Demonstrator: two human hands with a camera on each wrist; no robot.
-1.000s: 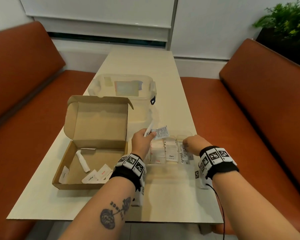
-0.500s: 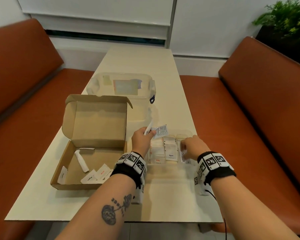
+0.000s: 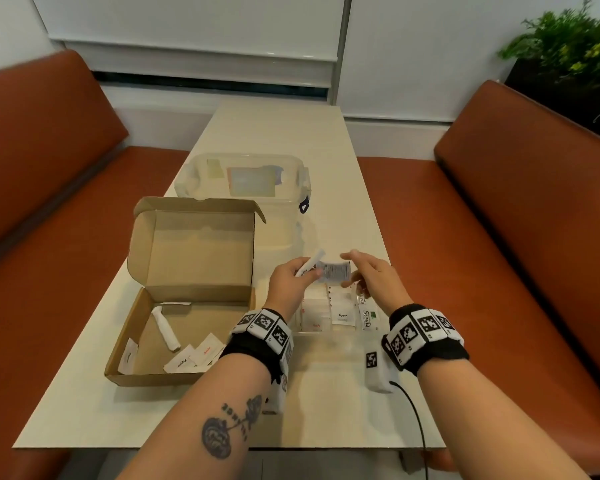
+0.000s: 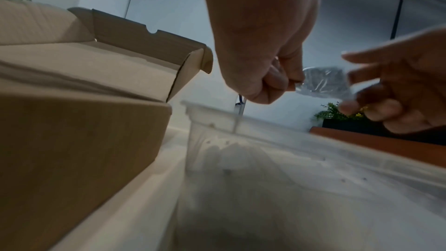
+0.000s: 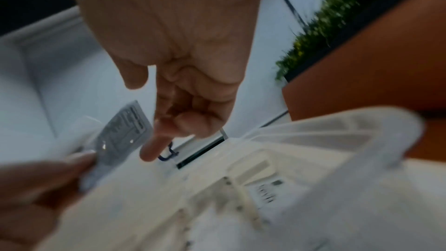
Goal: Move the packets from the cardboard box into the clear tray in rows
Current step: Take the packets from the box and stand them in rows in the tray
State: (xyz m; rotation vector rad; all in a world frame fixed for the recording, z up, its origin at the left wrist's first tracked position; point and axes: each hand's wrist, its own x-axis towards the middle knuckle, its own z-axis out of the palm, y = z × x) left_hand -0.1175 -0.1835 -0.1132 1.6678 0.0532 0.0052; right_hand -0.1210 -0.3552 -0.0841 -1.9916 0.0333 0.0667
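My left hand [image 3: 307, 271] hovers over the clear tray [image 3: 303, 332], pinching a white stick packet [image 3: 311, 262] and a silver square packet [image 3: 334, 271] together. My right hand [image 3: 349, 270] is at the silver packet's [image 4: 323, 81] right edge, with index finger above and thumb below it, spread apart. The right wrist view shows the silver packet [image 5: 123, 131] just left of the extended index finger. Rows of packets [image 3: 342, 313] lie in the tray. The open cardboard box [image 3: 194, 320] on the left holds a stick packet [image 3: 165, 329] and several flat packets [image 3: 207, 349].
A clear lidded container [image 3: 243, 178] stands behind the box. A small white tagged device [image 3: 376, 372] with a black cable lies on the table near my right wrist. Orange benches [image 3: 499, 237] flank the table, and a plant [image 3: 568, 46] sits at the far right.
My right hand has lifted from the packets at the tray's right side up to the silver packet in my left hand. The left hand has stayed over the tray.
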